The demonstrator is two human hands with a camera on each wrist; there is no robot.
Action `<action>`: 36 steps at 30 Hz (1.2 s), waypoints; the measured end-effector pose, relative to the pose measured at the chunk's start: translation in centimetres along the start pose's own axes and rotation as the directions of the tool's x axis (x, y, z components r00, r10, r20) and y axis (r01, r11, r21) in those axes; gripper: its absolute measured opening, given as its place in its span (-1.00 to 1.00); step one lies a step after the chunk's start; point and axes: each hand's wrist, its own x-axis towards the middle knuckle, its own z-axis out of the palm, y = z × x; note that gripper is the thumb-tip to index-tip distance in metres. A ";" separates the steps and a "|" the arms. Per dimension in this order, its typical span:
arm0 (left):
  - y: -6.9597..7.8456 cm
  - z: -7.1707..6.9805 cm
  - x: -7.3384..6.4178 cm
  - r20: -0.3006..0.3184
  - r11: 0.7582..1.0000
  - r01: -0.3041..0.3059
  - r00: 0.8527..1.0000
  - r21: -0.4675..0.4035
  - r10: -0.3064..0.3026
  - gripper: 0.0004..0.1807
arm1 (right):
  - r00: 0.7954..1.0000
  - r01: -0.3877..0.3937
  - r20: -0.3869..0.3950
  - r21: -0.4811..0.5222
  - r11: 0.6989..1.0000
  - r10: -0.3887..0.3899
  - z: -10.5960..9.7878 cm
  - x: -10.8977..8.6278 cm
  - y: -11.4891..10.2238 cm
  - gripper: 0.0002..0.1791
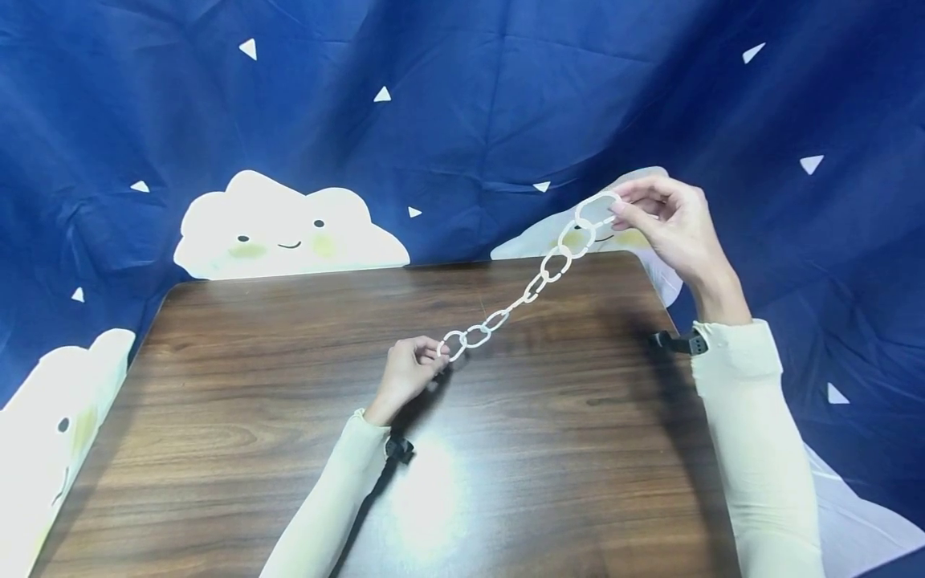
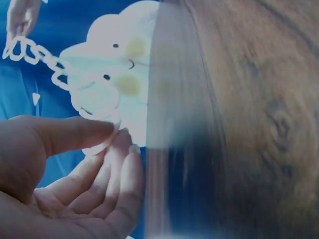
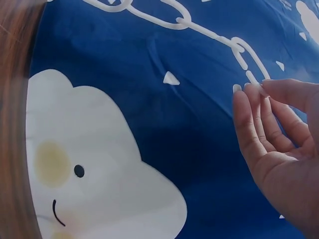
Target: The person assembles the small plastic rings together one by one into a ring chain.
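Observation:
A white chain (image 1: 556, 263) of several oval links stretches slantwise between the two hands above the wooden table. My left hand (image 1: 412, 368) pinches the end link at the lower left, thumb against fingertips, as the left wrist view also shows with its hand (image 2: 84, 174). Higher up at the far right, my right hand (image 1: 675, 221) pinches the opposite end link between thumb and fingers. In the right wrist view the chain (image 3: 199, 31) runs up and left from that hand (image 3: 279, 124); small gaps show in some links.
A brown wood-grain table (image 1: 289, 385) lies below, with a bright light reflection near its front. Behind it hangs a blue cloth (image 1: 448, 120) printed with white triangles and smiling clouds. Black bands (image 1: 682, 343) sit at both wrists, by the pale sleeves.

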 end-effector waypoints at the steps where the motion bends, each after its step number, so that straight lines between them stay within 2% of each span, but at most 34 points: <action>1: 0.0 -0.1 0.1 -0.018 1.000 -0.004 1.000 -0.008 0.004 -0.84 | 1.000 -0.007 -0.009 -0.001 1.000 0.007 -0.2 -0.1 0.2 -0.81; 7: -0.2 -0.7 0.6 -0.142 0.998 -0.036 0.990 -0.061 0.027 -0.80 | 0.998 -0.039 -0.052 -0.015 0.999 0.038 -1.2 -0.8 1.2 -0.82; 11: -0.2 -1.1 0.8 -0.190 0.985 -0.063 0.981 -0.159 0.032 -0.77 | 0.996 -0.063 -0.070 -0.019 0.998 0.061 -1.9 -1.4 2.1 -0.85; 14: -0.1 -1.4 1.0 -0.207 0.969 -0.067 0.978 -0.238 0.017 -0.76 | 0.992 -0.098 -0.076 -0.015 0.995 0.097 -2.4 -1.9 2.9 -0.84; 19: -0.1 -1.9 1.1 -0.238 0.950 -0.064 0.971 -0.306 -0.011 -0.74 | 0.984 -0.160 -0.077 -0.017 0.987 0.158 -2.8 -2.8 4.6 -0.82; 28: -0.8 -2.6 1.5 -0.280 0.933 -0.078 0.960 -0.351 -0.025 -0.73 | 0.963 -0.266 -0.047 -0.051 0.963 0.264 -4.2 -4.4 7.6 -0.88; 32: -1.2 -3.0 1.8 -0.298 0.933 -0.077 0.954 -0.352 -0.034 -0.75 | 0.946 -0.325 -0.021 -0.032 0.945 0.325 -4.8 -5.2 9.0 -0.85; 36: -1.4 -3.4 2.2 -0.299 0.935 -0.066 0.953 -0.347 -0.044 -0.77 | 0.922 -0.387 -0.028 0.005 0.922 0.387 -5.1 -6.1 10.6 -0.83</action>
